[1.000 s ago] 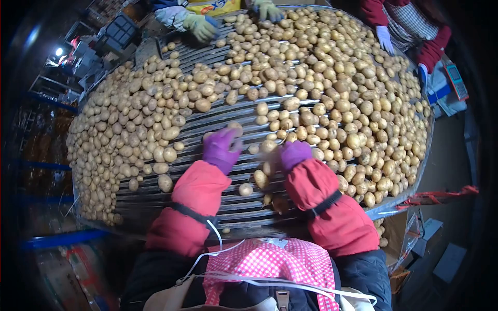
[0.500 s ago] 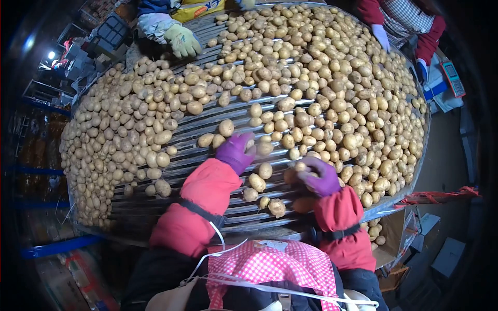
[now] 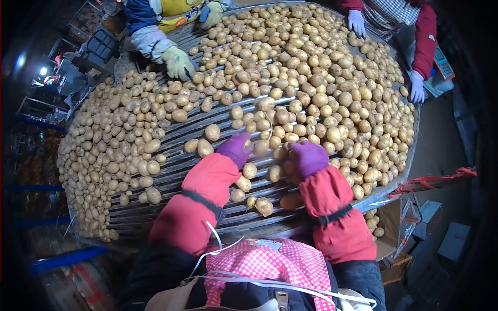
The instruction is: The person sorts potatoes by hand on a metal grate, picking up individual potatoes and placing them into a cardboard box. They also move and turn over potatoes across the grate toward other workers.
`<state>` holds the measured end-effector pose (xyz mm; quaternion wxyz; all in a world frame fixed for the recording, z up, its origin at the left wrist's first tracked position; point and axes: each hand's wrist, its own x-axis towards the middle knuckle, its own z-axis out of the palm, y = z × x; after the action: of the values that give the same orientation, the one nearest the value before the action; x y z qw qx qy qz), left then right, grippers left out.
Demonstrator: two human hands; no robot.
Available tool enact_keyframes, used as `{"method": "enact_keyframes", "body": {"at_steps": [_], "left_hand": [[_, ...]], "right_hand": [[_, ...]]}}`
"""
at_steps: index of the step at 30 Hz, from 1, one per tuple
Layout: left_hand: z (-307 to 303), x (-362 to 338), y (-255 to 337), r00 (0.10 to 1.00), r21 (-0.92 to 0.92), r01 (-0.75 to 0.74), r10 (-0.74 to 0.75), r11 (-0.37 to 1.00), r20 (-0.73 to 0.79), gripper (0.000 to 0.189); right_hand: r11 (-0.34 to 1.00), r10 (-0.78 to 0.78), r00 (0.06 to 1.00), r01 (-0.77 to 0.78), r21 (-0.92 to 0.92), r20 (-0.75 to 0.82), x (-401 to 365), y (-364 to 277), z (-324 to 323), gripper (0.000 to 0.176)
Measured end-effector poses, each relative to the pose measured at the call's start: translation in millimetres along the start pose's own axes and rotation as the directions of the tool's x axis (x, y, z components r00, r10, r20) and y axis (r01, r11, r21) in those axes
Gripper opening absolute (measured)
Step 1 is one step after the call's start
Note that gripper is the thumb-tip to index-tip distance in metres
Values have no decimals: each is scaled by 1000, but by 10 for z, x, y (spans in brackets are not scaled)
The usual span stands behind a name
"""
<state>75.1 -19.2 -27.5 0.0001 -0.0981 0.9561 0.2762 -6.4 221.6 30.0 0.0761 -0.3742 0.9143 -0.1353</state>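
Note:
Many potatoes (image 3: 337, 98) lie spread over a slatted metal sorting table (image 3: 171, 192). My left hand (image 3: 236, 149), in a purple glove, is over the bars at the middle, its fingers curled at a small potato that shows partly between them. Just beyond these fingers is a blurred potato (image 3: 261, 147). My right hand (image 3: 309, 157), gloved alike, reaches to the near edge of the right-hand heap; its fingertips are mostly hidden among potatoes. Between my forearms lie several loose potatoes, among them a rough one (image 3: 264, 206) and a darker brown one (image 3: 291, 201).
Across the table, a person's pale-gloved hand (image 3: 179, 63) rests by the potatoes at upper left. Another person's white-gloved hands (image 3: 357, 23) are at upper right, one by the rim. A red handheld device (image 3: 443, 63) is beyond. Red strips (image 3: 436, 179) hang off the right edge.
My right hand has moved left and away from me, closer to my left hand. The other person's hands at upper right have shifted apart. The whole view has shifted slightly.

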Motion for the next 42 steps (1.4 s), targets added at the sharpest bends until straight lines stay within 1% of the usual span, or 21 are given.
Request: {"method": "enact_keyframes", "body": {"at_steps": [1,2,3,5,8,11,13,15,16,17,19,21,22,23,26,28,34,37,38,40,42], "left_hand": [[-22,-80,-53,995,-131,-10,-3,991,-100,29],[-34,-157,-107,950,-437,312,-290,843,120,29],[-230,-263,-13,894,-725,429,-367,540,256,33],[-476,-450,69,848,-888,445,-374,120,374,35],[-617,-710,194,873,-944,324,-365,-58,322,36],[-647,-885,119,883,-937,346,-324,-38,339,34],[-743,-936,199,849,-929,345,-377,-132,369,32],[-748,-998,221,823,-911,332,-397,-245,407,32],[-681,-991,147,848,-910,342,-342,-233,406,32],[-656,-994,193,872,-919,256,-340,-299,353,32],[-597,-943,411,909,-902,79,-342,-424,240,32],[-446,-952,500,972,-966,-133,-159,223,-171,29],[-472,-992,566,956,-826,-240,-24,509,-293,30],[-282,-971,488,806,-424,-552,330,718,-491,32],[-332,-1082,636,781,-421,-608,412,673,-469,39],[-362,-1172,744,781,-394,-619,480,679,-399,44],[-67,-1250,1305,814,-668,-520,547,532,-198,60],[66,-1203,1426,858,-745,-406,501,529,-112,63],[119,-1193,1441,873,-762,-367,480,534,-84,64],[204,-1173,1487,894,-786,-301,447,540,-35,65],[278,-1165,1548,908,-801,-253,420,544,-1,67]], "right_hand": [[999,-30,999,32,-42,33,96,-60,52,20],[997,-67,998,67,-34,16,148,-119,78,21],[995,-96,995,96,-16,-16,56,-168,5,22],[989,-145,988,147,34,-45,-75,-218,-85,24],[994,-97,995,97,41,-1,9,-175,-5,27],[973,55,998,-61,225,35,232,48,358,30],[624,138,990,-97,775,13,205,22,296,32],[-271,105,981,-127,954,161,-17,-185,189,39],[-387,6,989,-135,912,149,-128,-296,142,45],[-348,135,931,-277,896,340,-222,-568,3,47],[-312,34,970,-218,925,240,-348,-822,282,47],[-420,44,964,-221,880,263,-401,-1124,419,48],[-522,69,954,-214,826,291,-435,-1306,483,51],[-558,39,960,-209,803,277,-457,-1319,513,49],[-224,108,981,-133,965,160,-518,-1159,967,51],[-163,154,986,-42,986,67,-799,-1276,432,56],[-515,408,913,202,833,30,-1749,-858,246,49],[-391,833,543,433,812,112,-2492,-289,-107,32],[-361,836,544,452,816,68,-2864,82,-120,34],[-41,945,287,577,816,-155,-3408,577,-205,36],[22,961,202,621,783,-188,-3870,997,-449,32]]}}
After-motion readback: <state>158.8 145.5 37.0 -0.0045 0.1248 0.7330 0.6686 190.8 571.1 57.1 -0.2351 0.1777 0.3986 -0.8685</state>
